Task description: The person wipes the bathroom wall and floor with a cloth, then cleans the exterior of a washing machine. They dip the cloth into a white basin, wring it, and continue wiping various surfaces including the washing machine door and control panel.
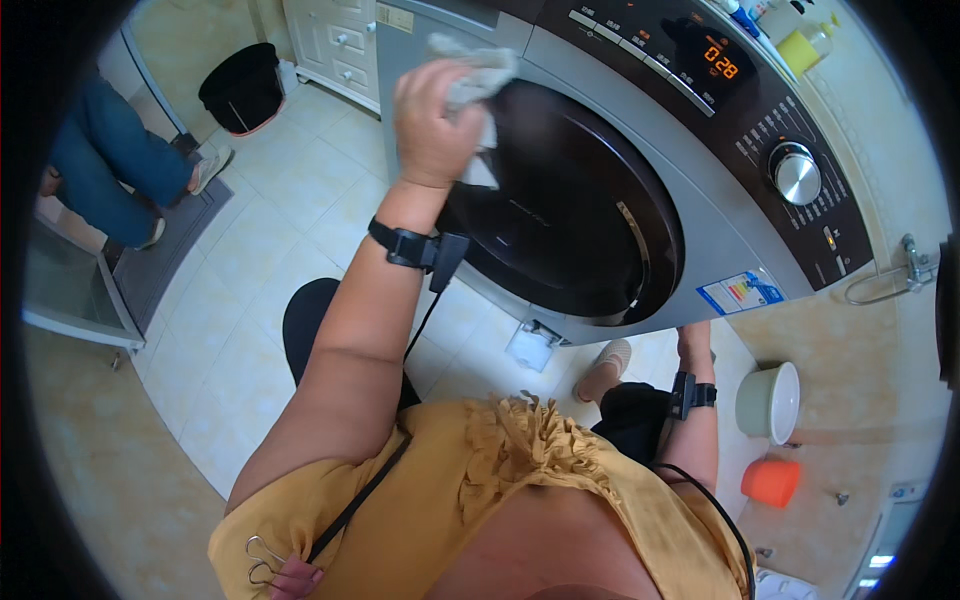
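Note:
My left hand (436, 118) is closed round a pale, crumpled cloth (480, 72). It presses the cloth to the grey front of a washing machine (600, 95), at the upper left of the dark round door (560, 215). Low at the machine's right side is my right hand (694, 343); its fingers are hidden behind the machine's edge, so what they touch does not show. A small flap (535, 345) hangs open at the bottom of the front. Above the door, the control panel has a lit display (720, 62) and a silver dial (796, 175).
Bottles (805, 45) stand on top of the machine. A black bin (240, 88) and white drawers (340, 40) are at the back left. Another person's legs (120, 150) show by a grey mat (175, 240). A pale bucket (768, 402) and an orange basin (770, 483) are at the right.

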Demonstrator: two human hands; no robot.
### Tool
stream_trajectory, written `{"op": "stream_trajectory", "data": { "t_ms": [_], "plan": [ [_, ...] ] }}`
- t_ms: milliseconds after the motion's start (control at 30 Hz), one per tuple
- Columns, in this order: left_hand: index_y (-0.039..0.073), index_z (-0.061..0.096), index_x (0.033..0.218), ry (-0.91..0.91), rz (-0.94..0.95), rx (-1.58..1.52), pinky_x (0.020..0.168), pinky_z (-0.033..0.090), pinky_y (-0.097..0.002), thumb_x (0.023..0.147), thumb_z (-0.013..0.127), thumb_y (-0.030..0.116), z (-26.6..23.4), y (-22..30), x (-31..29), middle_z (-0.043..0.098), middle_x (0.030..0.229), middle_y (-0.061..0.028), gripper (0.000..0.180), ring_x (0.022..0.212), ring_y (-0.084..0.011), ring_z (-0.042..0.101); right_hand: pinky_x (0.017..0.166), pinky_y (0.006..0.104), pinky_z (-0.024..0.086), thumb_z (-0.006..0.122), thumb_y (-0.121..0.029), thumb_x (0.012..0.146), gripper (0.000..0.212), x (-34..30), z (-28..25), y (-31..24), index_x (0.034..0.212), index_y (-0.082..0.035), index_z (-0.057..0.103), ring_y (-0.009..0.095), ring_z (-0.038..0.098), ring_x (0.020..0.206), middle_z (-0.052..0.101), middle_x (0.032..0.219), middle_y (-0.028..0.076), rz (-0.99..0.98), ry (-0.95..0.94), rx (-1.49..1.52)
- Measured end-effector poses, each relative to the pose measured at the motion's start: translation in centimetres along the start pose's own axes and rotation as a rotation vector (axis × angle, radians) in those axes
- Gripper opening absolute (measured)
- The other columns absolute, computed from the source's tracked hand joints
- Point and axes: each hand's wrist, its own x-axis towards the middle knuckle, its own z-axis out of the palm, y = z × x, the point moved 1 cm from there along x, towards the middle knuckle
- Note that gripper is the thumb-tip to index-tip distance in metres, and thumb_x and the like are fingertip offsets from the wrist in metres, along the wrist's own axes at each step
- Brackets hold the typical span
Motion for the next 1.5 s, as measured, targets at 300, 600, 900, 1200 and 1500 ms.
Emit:
{"op": "stream_trajectory", "data": {
  "t_ms": [300,600,900,1200,1500],
  "plan": [
    [-0.004,0.068,0.104,0.110,-0.955,-0.168,0.093,0.047,-0.0420,0.086,0.064,0.020,-1.0,-11.7,-11.8,0.065,0.111,-0.0214,0.030,0.103,-0.0376,0.062,0.099,0.0341,0.047,0.060,-0.023,0.102,0.045,-0.3,-1.0,1.5,0.140,-0.001,0.050,0.021,0.057,0.117,0.058,0.132,0.008,0.123,0.065,0.345],
    [-0.002,0.064,0.105,0.313,-1.548,-0.350,0.070,0.050,-0.0380,0.089,0.056,0.025,-0.4,-11.1,-18.4,0.065,0.088,-0.0104,0.033,0.078,-0.0234,0.062,0.111,0.0383,0.044,0.051,-0.026,0.106,0.047,-1.8,2.3,-2.6,0.146,-0.003,0.046,0.027,0.054,0.130,0.054,0.144,0.012,-0.021,0.108,0.448],
    [0.011,0.062,0.101,0.349,-2.145,-0.683,0.072,0.054,-0.0430,0.097,0.046,0.053,1.5,-7.9,-30.6,0.063,0.092,-0.0102,0.045,0.081,-0.0290,0.064,0.113,0.0389,0.042,0.050,-0.025,0.107,0.047,-2.3,3.3,-3.9,0.148,-0.002,0.046,0.028,0.053,0.131,0.054,0.145,0.013,0.101,0.247,0.495],
    [0.014,0.063,0.103,0.226,-2.268,-0.787,0.080,0.051,-0.0432,0.094,0.038,0.051,4.9,-1.5,-38.5,0.065,0.100,-0.0098,0.046,0.091,-0.0298,0.061,0.102,0.0383,0.051,0.055,-0.028,0.105,0.041,-1.5,3.0,-1.6,0.138,-0.004,0.053,0.026,0.059,0.121,0.062,0.131,0.010,0.024,0.262,0.461],
    [0.012,0.057,0.134,0.163,-2.393,-0.932,0.103,0.046,-0.0478,0.100,0.027,0.056,6.6,7.6,-38.1,0.059,0.138,-0.0116,0.063,0.121,-0.0316,0.057,0.075,0.0327,0.051,0.063,-0.029,0.098,0.035,-1.6,3.8,-2.5,0.117,0.000,0.065,0.019,0.065,0.090,0.070,0.101,0.009,0.014,0.332,0.487]
  ]
}}
